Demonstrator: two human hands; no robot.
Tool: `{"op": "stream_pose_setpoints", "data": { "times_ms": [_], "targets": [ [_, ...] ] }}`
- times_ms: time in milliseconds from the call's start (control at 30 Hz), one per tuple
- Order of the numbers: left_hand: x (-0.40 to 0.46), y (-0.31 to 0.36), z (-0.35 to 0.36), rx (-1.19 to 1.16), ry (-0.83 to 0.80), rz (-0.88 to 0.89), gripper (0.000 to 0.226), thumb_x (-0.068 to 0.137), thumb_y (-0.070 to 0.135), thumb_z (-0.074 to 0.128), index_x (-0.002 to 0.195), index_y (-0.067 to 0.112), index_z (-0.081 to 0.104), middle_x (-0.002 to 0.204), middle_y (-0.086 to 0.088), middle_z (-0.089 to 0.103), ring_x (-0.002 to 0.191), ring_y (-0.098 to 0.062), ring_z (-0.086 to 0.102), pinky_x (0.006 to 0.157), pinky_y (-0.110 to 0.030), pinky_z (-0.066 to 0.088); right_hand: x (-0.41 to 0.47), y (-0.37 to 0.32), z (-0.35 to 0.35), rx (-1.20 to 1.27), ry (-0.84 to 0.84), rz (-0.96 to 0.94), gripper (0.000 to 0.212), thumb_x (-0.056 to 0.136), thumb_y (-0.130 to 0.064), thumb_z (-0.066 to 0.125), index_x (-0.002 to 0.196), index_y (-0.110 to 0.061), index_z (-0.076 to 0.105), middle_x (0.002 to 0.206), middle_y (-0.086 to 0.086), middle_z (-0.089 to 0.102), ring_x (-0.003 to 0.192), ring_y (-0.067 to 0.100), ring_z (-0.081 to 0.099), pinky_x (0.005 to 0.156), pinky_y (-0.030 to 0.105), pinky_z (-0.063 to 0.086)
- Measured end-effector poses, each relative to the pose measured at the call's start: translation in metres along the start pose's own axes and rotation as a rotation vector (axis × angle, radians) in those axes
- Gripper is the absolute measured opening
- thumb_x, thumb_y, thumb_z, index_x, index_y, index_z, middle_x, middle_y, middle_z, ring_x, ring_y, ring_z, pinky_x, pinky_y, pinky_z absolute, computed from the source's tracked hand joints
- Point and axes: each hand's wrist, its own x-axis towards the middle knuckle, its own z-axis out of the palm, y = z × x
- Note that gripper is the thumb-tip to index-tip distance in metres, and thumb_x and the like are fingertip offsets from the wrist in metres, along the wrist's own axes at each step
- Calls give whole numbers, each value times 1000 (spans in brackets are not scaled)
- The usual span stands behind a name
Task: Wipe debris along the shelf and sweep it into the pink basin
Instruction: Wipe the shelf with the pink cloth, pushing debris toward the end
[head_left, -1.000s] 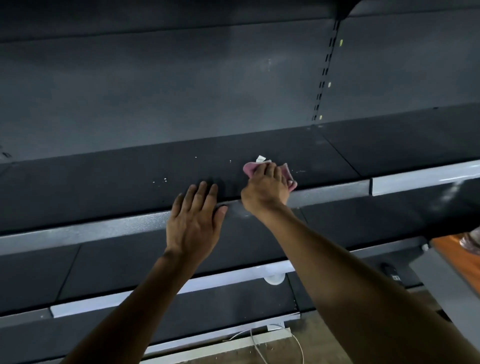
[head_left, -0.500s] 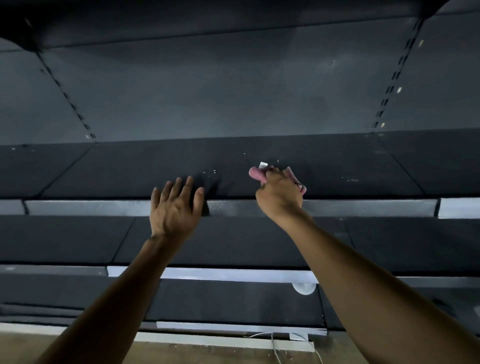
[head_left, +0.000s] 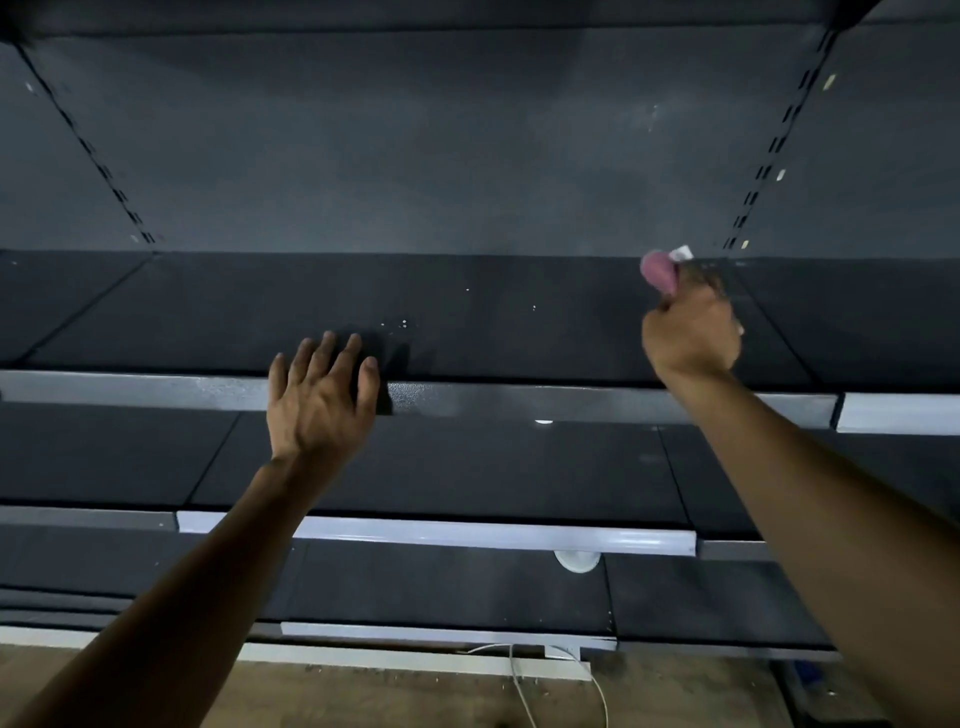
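The right hand (head_left: 691, 332) grips a pink cloth (head_left: 658, 270) at the shelf's (head_left: 519, 332) two o'clock corner; the left hand (head_left: 322, 395), fingers spread, rests at the front lip. No basin shows, so the white crumbs (head_left: 400, 323) could fall floorward.

A dark grey back panel (head_left: 415, 156) is being crossed by two slotted upright rails (head_left: 774, 156), one at each side. Lower tiers (head_left: 441, 467) of dark shelving, edged with pale grey front strips (head_left: 467, 535), are being lit dimly from above. A brown floor (head_left: 363, 696) is being crossed by a thin white cable (head_left: 519, 686) at the base.
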Motion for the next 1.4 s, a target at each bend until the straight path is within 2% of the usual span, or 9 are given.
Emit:
{"op": "stream_pose_setpoints", "data": {
  "times_ms": [100,233,567,700,767,1000,1100,1300,1400],
  "targets": [
    [0,0,0,-11,6,6,69,96,55,14,146,22,49,155,-10,40,147,-30,29,121,-51,13,1,26,11,-238,-199,44,60,84,-18,50,141,-4,38,142,18,40,136,36,33,115,49,23],
    [-1,1,1,-16,18,-2,69,96,54,15,146,22,49,155,-10,41,147,-30,29,121,-51,12,-9,18,28,-353,-348,152,75,89,-24,42,151,5,10,157,23,12,146,38,7,120,47,3],
    [-1,0,3,-27,42,5,69,97,55,15,145,21,50,155,-9,42,147,-29,29,121,-51,14,-68,-88,78,-94,-427,-117,67,85,-17,48,146,2,27,147,15,33,137,33,27,116,41,18],
    [-1,0,3,-26,46,4,70,97,56,14,145,21,50,155,-9,42,147,-29,30,121,-51,15,-80,-112,80,153,-460,-177,48,82,-8,44,127,-18,55,121,-5,55,121,18,44,95,31,31],
    [-1,0,3,-27,49,0,70,96,56,15,145,22,50,154,-9,42,147,-29,30,121,-51,15,-72,-114,72,248,-484,-88,37,86,-9,45,119,-17,59,110,-1,61,110,21,54,83,30,37],
    [-1,1,3,-37,60,-9,66,96,55,18,146,25,49,155,-7,42,147,-27,29,121,-50,15,-21,-98,56,245,-151,-22,40,88,-7,46,127,-12,52,121,10,62,109,32,61,88,43,51],
    [-1,1,4,-32,74,-11,64,97,54,19,146,26,50,155,-6,43,147,-27,30,121,-50,15,3,-77,62,173,-52,-79,49,86,-7,51,135,-13,48,130,7,56,117,30,57,97,45,47],
    [0,1,8,-32,109,-5,62,98,53,21,144,25,52,153,-5,45,146,-28,32,120,-52,19,10,-46,89,-70,-279,-49,60,89,-20,49,143,-1,35,142,11,41,137,28,32,119,39,15],
    [0,1,10,-36,115,-9,61,98,52,21,144,25,52,153,-5,45,147,-27,31,120,-52,18,14,-55,100,-55,-326,-24,61,92,-24,45,146,-1,29,144,11,38,138,27,30,120,38,13]
  ]
}}
